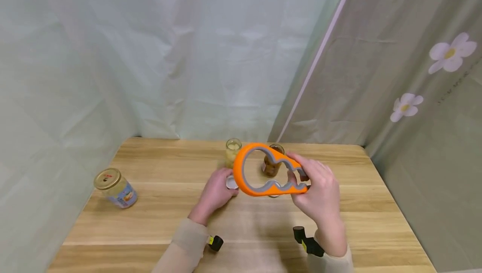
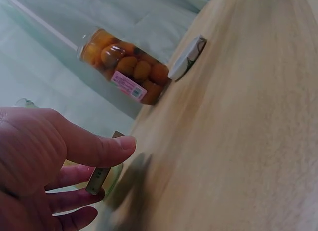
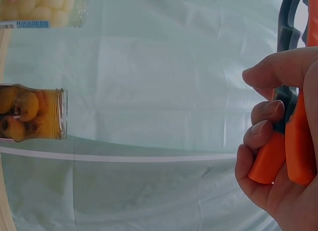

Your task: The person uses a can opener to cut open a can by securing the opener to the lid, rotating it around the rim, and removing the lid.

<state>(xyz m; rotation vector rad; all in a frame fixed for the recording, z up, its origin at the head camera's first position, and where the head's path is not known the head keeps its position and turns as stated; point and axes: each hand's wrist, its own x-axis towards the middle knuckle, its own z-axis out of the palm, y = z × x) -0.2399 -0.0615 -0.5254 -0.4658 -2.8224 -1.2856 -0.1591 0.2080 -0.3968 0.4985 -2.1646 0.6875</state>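
- Left grip [image 1: 218,187]: thumb and fingers pinch the white-lined lid [image 1: 231,182] by its edge, low over the bench [image 1: 169,206]; contact with the wood cannot be told.
- Right grip [image 1: 316,185]: curled round the handles of the orange opener [image 1: 238,172], held up off the bench, loop toward the left grip.
- Pale-fruit jar [image 1: 233,151], uncapped, just beyond the left grip. Amber-fruit jar [image 1: 270,168], uncapped, beyond and between both grips; loose lid [image 2: 187,58] lies near its base.
- Gold-lidded jar [image 1: 113,187]: well apart, left of the left grip, cap on.
- Judgement: edge pinch suits the lid; best lowered flat, fingers clear of the pale-fruit jar. Opener wants carrying high; a swing could knock either uncapped jar.
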